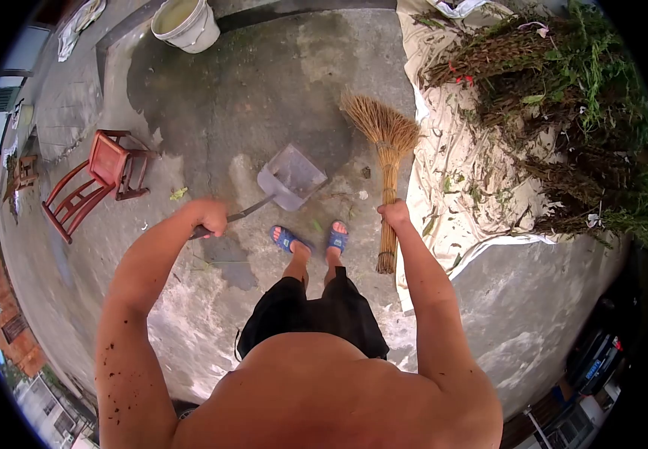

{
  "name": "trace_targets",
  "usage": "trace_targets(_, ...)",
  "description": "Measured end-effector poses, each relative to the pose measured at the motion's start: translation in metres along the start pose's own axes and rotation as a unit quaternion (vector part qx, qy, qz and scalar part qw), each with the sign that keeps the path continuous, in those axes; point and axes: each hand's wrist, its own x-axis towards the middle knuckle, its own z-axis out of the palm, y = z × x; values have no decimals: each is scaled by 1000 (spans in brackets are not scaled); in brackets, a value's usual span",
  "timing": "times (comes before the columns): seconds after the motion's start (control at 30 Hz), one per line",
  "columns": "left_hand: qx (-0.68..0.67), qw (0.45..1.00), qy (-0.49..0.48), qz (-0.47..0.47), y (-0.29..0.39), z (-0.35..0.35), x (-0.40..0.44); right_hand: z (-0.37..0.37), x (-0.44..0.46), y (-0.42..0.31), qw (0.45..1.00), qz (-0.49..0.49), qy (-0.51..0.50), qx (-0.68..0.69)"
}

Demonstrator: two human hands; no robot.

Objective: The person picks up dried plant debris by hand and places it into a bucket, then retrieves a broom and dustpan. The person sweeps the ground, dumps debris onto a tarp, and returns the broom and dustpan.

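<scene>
My left hand point(210, 218) is closed round the dark handle of a dustpan point(292, 178). The dustpan's translucent grey scoop is just ahead of my feet, at or near the concrete floor. In my right hand point(394, 214) is a straw broom point(388, 161), gripped round its bound stalk handle. Its bristles fan out away from me, beside the edge of a pale cloth point(444, 187). Small bits of plant debris lie on the floor near the dustpan.
Piles of cut, leafy plants point(563, 112) cover much of the cloth on the right. A small red wooden chair point(108, 166) stands at left. A white bucket point(186, 25) with liquid is at the far end, beside wet concrete point(264, 82). Blue slippers point(285, 238) are on my feet.
</scene>
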Motion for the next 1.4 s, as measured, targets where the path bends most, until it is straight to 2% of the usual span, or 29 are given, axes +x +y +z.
trace_targets(0.07, -54, 998, -9, -2, -9, -3, -13, -4, 28, -29, 1000, -6, 6, -6)
trace_targets(0.13, -87, 996, -11, -3, -13, -2, -15, -5, 51, -56, 991, -78, 68, -84)
trace_targets(0.2, -119, 993, -22, -3, -14, -2, -15, -7, 62, -83, 988, -86, 22, -127)
trace_targets(0.3, -120, 992, -22, -25, -1, -6, -6, 10, 81, -84, 973, -96, -20, -207)
trace_targets(0.33, -127, 991, -24, -25, -1, -8, -1, 19, 83, -67, 918, -193, -22, -347)
trace_targets(0.37, -120, 992, -36, -25, -1, -15, 5, 30, 91, -42, 834, -283, -20, -473)
trace_targets(0.43, -116, 991, -63, -36, -6, -16, 17, 11, 22, -40, 831, -245, -106, -487)
trace_targets(0.47, -120, 990, -62, -38, -6, -12, 13, 7, 37, -4, 804, -283, -208, -480)
trace_targets(0.5, -114, 991, -56, -31, -3, -9, 8, -25, -28, -36, 920, -87, -237, -299)
trace_targets(0.53, -110, 993, -48, -23, 0, -6, 2, -31, -48, -20, 916, -96, -249, -301)
trace_targets(0.6, -125, 992, -2, -13, 3, 10, -11, -32, -90, 16, 940, -59, -228, -248)
trace_targets(0.67, -129, 992, 5, 0, -7, 41, -3, -33, -124, 33, 941, -104, -179, -267)
trace_targets(0.7, -61, 996, 34, 54, -12, 59, -1, -35, -133, 51, 948, -104, -179, -240)
trace_targets(0.77, -150, 983, 110, 3, -29, 106, 7, -38, -133, 67, 963, -81, -198, -162)
trace_targets(0.8, -190, 977, 97, -19, -35, 131, 16, -43, -127, 72, 965, -31, -234, -111)
trace_targets(0.9, -283, 950, 132, -2, -52, 196, -12, -54, -154, 49, 972, -12, -228, -55)
trace_targets(0.97, -443, 885, 137, 34, -74, 249, -17, -55, -155, 43, 970, -12, -232, -68)
trace_targets(1.07, -510, 850, 119, 52, -105, 321, -38, -46, -158, 33, 969, -20, -221, -105)
trace_targets(1.13, -553, 820, 139, 56, -123, 371, -67, -31, -151, 31, 974, 23, -208, -92)
trace_targets(1.2, -603, 778, 164, 64, -163, 443, -82, 9, -173, 10, 974, 5, -185, -132)
trace_targets(1.27, -655, 742, 141, 34, -199, 496, -86, 49, -207, -16, 973, 12, -158, -168)
trace_targets(1.33, -660, 733, 160, 38, -239, 554, -69, 120, -230, -47, 970, -15, -166, -180)
trace_targets(1.4, -674, 717, 181, 1, -273, 597, -86, 164, -248, -57, 966, -17, -163, -198)
